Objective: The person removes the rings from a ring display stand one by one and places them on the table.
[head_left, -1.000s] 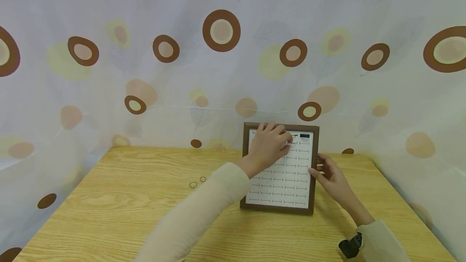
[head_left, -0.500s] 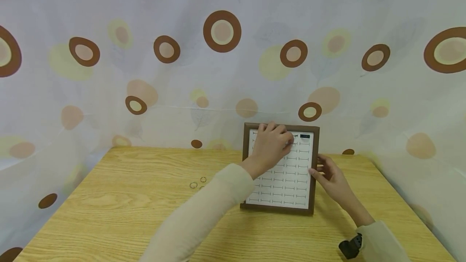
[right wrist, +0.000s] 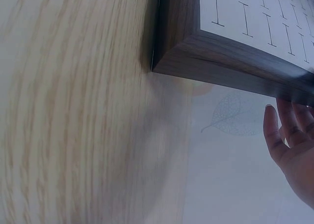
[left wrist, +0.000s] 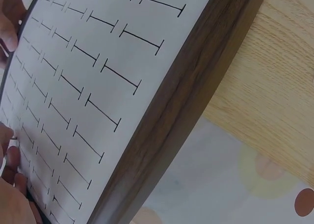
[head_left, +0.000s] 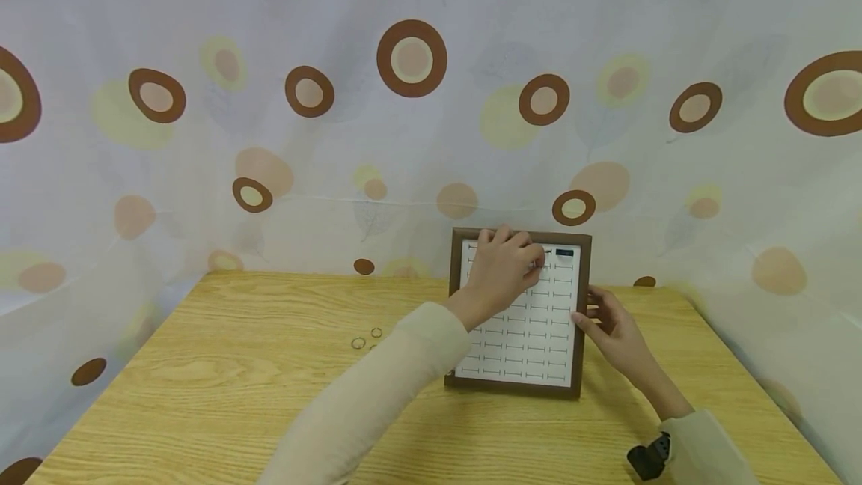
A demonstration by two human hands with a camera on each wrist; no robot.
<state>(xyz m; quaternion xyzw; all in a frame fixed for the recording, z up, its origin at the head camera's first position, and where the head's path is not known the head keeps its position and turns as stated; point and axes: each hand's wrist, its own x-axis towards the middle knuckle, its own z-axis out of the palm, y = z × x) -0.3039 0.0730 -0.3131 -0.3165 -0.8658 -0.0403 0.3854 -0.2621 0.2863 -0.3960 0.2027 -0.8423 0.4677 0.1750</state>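
Note:
A brown wooden frame [head_left: 585,305] with a white panel [head_left: 518,350] stands leaning on the table; rows of short slits, each barred at both ends, cover the panel. My left hand [head_left: 501,272] lies over its upper part, fingers near the top edge. The left thumb and forefinger pinch a small shiny, ring-like thing at the top rows, mostly hidden by the fingers. My right hand [head_left: 613,328] holds the frame's right side, thumb at the front and fingers behind. In the left wrist view, the frame's side [left wrist: 181,86] looms close.
Several thin metal rings, one ring [head_left: 358,343] among them, lie on the wooden table [head_left: 202,365] left of the frame, partly behind the left sleeve [head_left: 377,388]. A small black tag [head_left: 564,252] sits at the panel's upper right. A patterned curtain [head_left: 431,148] hangs behind.
The left hand has shifted very slightly to the right at the top rows, its thumb drawn closer to the forefinger. The right hand and the frame have stayed in place.

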